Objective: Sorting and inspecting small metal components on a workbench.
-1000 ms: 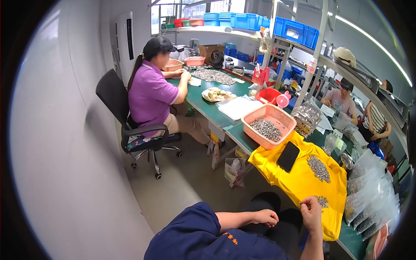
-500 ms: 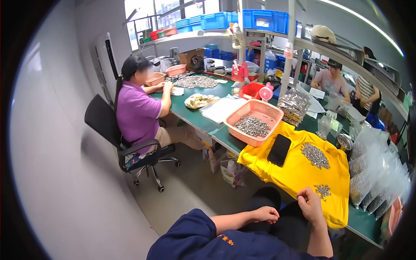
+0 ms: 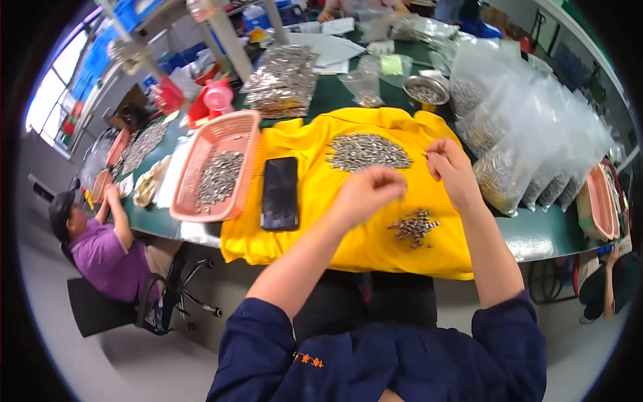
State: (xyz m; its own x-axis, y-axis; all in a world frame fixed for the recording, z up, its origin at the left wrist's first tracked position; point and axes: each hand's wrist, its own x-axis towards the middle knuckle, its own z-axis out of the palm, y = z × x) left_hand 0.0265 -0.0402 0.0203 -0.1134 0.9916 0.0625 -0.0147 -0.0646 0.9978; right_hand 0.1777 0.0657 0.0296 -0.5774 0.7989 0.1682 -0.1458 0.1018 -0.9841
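Note:
My left hand [image 3: 367, 194] is over the yellow cloth [image 3: 335, 248], its fingers curled together just below a large pile of small silvery metal parts [image 3: 370, 153]. Slight blur hides whatever may be in those fingers. To the right of that pile, my right hand [image 3: 450, 171] pinches thumb against forefinger, with a tiny dark bit, apparently a small metal part [image 3: 426, 155], at the tips. A smaller pile of metal parts [image 3: 415, 228] lies between my forearms, nearer to me. The cloth looks like a spread garment on the green table.
A black phone [image 3: 280, 194] and a pink basket [image 3: 251, 144] of metal parts are on the left. Filled clear bags [image 3: 499, 174] crowd the right side, near a metal bowl [image 3: 426, 91]. A stack of silvery packets [image 3: 281, 80] stands behind. A co-worker [image 3: 107, 248] sits far left.
My view has swung from the left to face the yellow cloth. My left hand has risen from my lap to over the cloth; my right hand has moved from the small pile toward the large one.

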